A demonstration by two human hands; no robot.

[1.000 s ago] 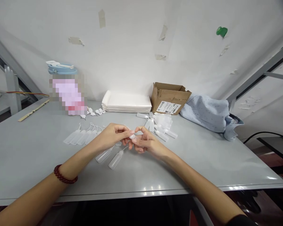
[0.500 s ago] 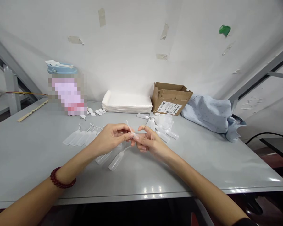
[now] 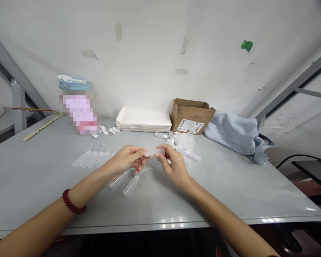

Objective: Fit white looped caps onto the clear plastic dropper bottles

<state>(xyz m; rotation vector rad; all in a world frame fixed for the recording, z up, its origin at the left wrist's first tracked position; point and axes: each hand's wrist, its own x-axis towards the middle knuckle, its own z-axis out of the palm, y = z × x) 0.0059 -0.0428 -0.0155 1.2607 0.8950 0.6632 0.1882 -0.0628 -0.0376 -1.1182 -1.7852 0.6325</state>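
Note:
Between my two hands lies a small translucent squeeze bottle (image 3: pixel 155 152), held level above the table. My left hand (image 3: pixel 131 157) pinches its left end, and the fingers cover whatever is there. Thumb and forefinger of my right hand (image 3: pixel 173 165) grip the other end. Below my left hand, two similar bottles with thin bent tubes lie on the table, the nearer bottle (image 3: pixel 130 186) fully in sight. A row of several tubed bottles (image 3: pixel 92 159) rests to the left, partly behind my left forearm. Beyond my right hand is a pile of bottles (image 3: pixel 186 142).
Small white caps (image 3: pixel 113 130) lie near a blurred pink item (image 3: pixel 81 112). A stack of white sheets (image 3: pixel 144 123), an open cardboard box (image 3: pixel 191 119) and a blue cloth (image 3: pixel 232 134) stand along the wall. A wooden strip (image 3: pixel 40 127) is at the left.
My right hand has shifted right and opened its grip outward along the bottle, so the bottle's body now shows between the hands. The view has tilted up slightly.

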